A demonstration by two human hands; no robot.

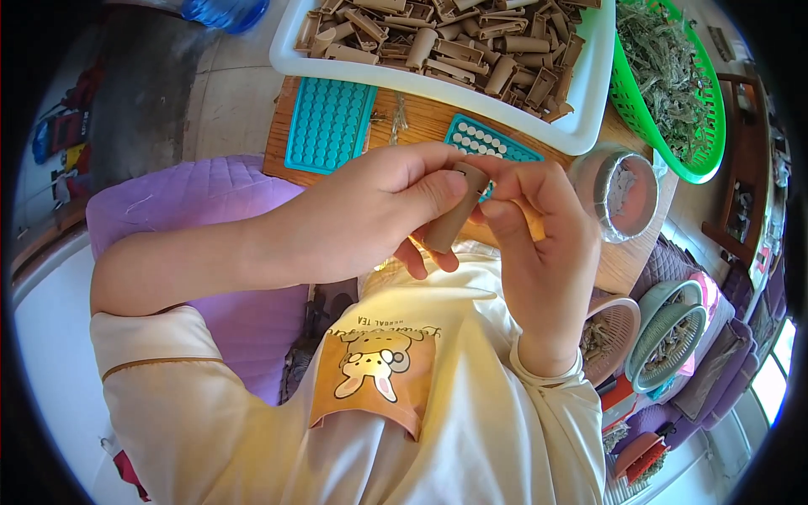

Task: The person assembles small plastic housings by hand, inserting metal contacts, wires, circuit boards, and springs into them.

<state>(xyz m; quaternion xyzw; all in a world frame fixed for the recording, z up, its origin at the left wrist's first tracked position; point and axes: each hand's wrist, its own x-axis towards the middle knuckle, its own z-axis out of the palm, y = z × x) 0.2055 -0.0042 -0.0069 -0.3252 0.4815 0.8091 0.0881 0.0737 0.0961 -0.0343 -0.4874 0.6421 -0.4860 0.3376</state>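
You held a brown tube [454, 220] in both hands, just above the counter [421, 118].

Your left hand [370, 215] was closed round the tube w/ thumb & fingers; your right hand [539, 244] pinched its top end, fingers curled tight. Tube sat tilted btwn the two, over your lap. Behind: white tray [581, 109] full of similar tubes, two teal molds [328, 122], green basket [707, 126] of dried herbs, round tin [627, 194] beside your right hand.

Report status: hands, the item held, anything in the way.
Left hand and right hand both gripping brown cardboard tube. Held above teal dimpled moulds. Nothing obstructing.
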